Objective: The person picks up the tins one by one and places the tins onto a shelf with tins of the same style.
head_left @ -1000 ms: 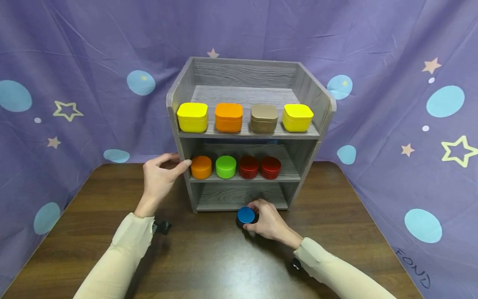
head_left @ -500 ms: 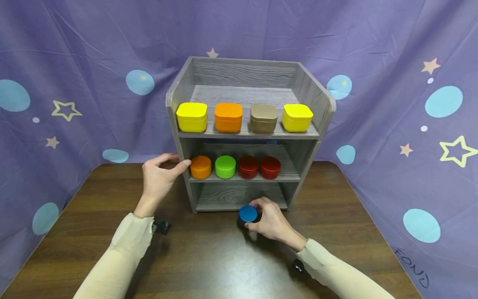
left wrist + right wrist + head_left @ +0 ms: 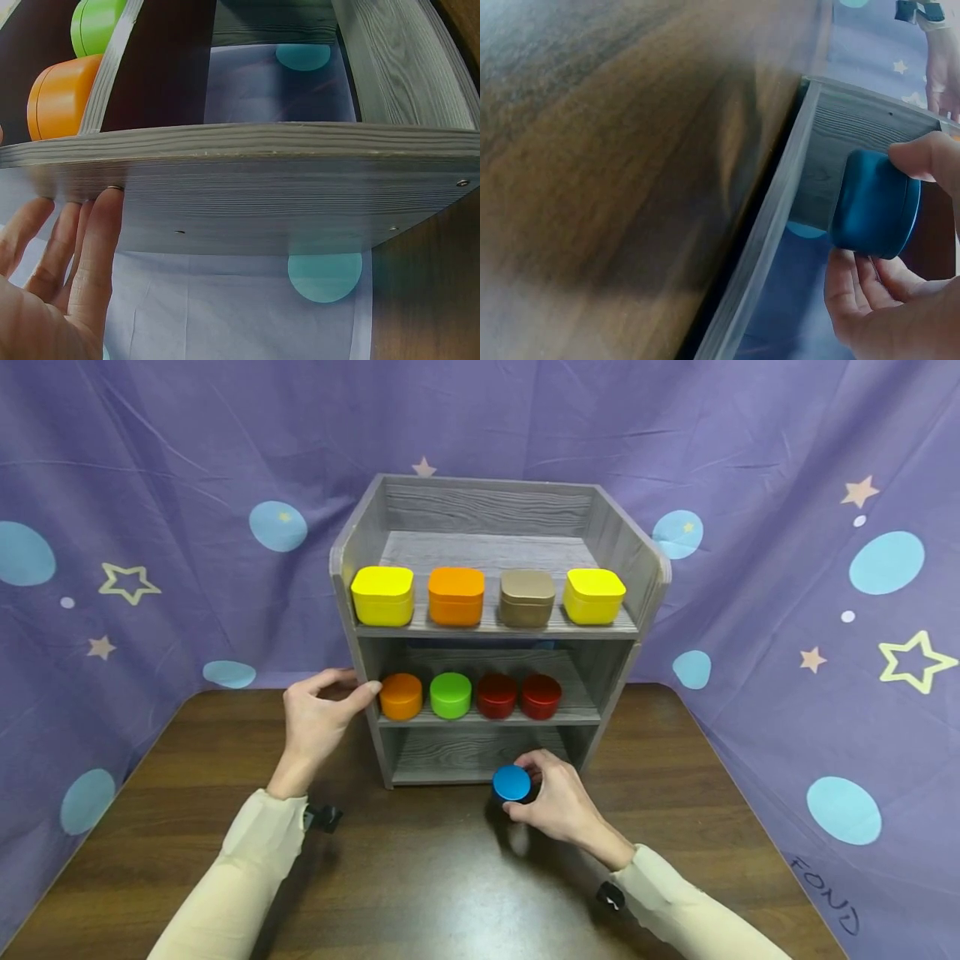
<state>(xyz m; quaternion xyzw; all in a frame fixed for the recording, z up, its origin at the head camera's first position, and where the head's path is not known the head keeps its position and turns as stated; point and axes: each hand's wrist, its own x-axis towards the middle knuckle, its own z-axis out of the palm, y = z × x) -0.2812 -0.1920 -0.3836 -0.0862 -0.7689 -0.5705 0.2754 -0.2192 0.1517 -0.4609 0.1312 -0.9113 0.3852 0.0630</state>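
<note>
A grey wooden shelf unit (image 3: 622, 693) stands on the table. My left hand (image 3: 318, 718) holds its left side panel: the fingers lie against the outer face in the left wrist view, and the thumb is at the front edge beside a round orange container (image 3: 401, 697). My right hand (image 3: 558, 802) grips a round blue lidded container (image 3: 512, 783) between thumb and fingers, in front of the bottom shelf. In the right wrist view, the blue container (image 3: 876, 204) is off the table, with the thumb on one side and fingertips on the other.
The middle shelf bears a green container (image 3: 451, 696) and two dark red ones (image 3: 497, 696) beside the orange one. Along the top stand two yellow boxes (image 3: 383, 597), an orange box (image 3: 457, 597) and a brown box (image 3: 527, 598). A purple curtain (image 3: 187, 443) hangs behind.
My right hand has carried the blue container slightly right and upward, toward the bottom shelf's front edge. My left hand has stayed at the side panel.
</note>
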